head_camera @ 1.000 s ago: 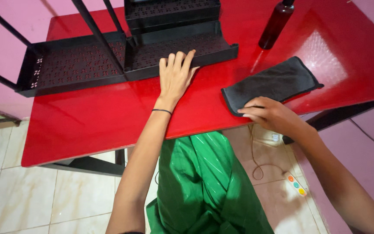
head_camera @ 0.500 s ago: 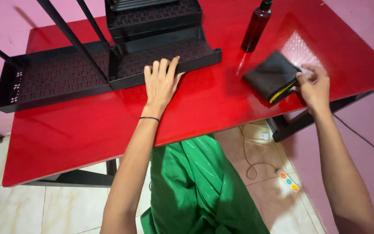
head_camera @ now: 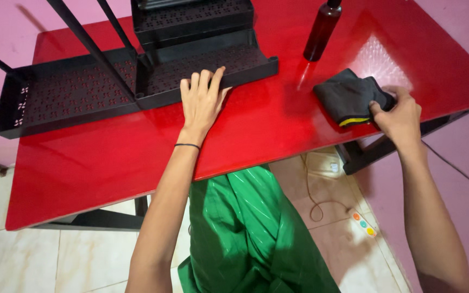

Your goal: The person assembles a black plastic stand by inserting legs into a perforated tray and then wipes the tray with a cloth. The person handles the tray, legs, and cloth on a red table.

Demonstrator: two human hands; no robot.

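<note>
My left hand (head_camera: pixel 202 100) lies flat on the glossy red table (head_camera: pixel 109 163), fingers spread, fingertips resting against the front edge of a black perforated rack (head_camera: pixel 82 92). My right hand (head_camera: pixel 400 116) grips a folded black cloth with a yellow edge (head_camera: pixel 348 97) near the table's right front edge. A dark bottle (head_camera: pixel 321 32) stands upright just beyond the cloth.
Thin black bars of the rack rise at the upper left. Below the table are a green garment (head_camera: pixel 251 228), tiled floor, a cable and a white power strip (head_camera: pixel 365 223). Pink walls surround the table.
My right hand has bunched the black cloth from a flat strip into a folded wad and slid it to the right. The left hand stays against the rack.
</note>
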